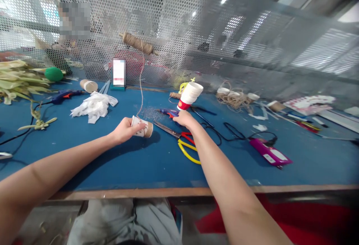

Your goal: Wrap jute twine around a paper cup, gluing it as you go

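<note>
My left hand [125, 130] is closed around a paper cup [139, 127], tipped on its side, with a tan band of twine wound at its right end. From that cup a strand of twine rises to a twine spool [138, 43] on the mesh panel. My right hand [185, 119] closes on the grip of a blue hot glue gun [169, 112], whose nozzle points left; the fingers are partly hidden. Just behind this hand stands a leaning stack of paper cups [191, 92]. Scissors [174, 133] with red and yellow handles lie between my arms, partly behind my right forearm.
White crumpled material [94, 106], a second glue gun [66, 96] and corn husks [22, 78] lie to the left. A phone [118, 72] stands against the mesh panel [174, 21]. Rightward are a purple box [269, 152] with a black cable and a pile of twine [235, 100].
</note>
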The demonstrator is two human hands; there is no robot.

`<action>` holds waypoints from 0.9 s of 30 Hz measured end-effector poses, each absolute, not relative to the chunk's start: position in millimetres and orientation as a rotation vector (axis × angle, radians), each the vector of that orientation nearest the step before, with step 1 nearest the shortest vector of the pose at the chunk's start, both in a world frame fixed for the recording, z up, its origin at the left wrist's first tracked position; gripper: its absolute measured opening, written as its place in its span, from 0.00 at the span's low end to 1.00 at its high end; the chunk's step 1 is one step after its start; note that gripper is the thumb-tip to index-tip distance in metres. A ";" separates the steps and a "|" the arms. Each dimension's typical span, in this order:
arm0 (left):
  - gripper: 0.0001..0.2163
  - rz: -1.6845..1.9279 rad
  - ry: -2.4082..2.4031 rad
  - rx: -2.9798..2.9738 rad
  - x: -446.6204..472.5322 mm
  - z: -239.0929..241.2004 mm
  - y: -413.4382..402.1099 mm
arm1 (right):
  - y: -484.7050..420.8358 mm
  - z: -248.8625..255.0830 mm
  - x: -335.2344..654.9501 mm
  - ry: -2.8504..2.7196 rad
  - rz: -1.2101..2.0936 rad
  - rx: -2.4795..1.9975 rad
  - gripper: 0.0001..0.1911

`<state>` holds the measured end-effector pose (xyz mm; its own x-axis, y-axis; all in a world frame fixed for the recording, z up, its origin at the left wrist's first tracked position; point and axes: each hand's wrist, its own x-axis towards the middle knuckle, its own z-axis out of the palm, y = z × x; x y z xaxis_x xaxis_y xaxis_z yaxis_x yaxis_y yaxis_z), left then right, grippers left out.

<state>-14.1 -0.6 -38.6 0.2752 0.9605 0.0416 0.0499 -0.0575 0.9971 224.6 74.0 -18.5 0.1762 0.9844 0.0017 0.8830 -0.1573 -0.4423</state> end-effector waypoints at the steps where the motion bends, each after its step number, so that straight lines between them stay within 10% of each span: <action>1: 0.14 0.995 1.011 1.427 -14.0 -39.0 -1.4 | 73.8 -19.7 224.1 -1.748 0.443 -2.100 0.10; 11: 0.15 0.922 1.059 1.362 -13.3 -44.9 4.5 | 8.8 16.5 209.2 -1.577 1.086 -1.407 0.10; 27: 0.15 1.006 1.184 1.359 -15.9 -44.9 11.4 | -27.7 2.6 186.9 -1.848 0.921 -1.482 0.11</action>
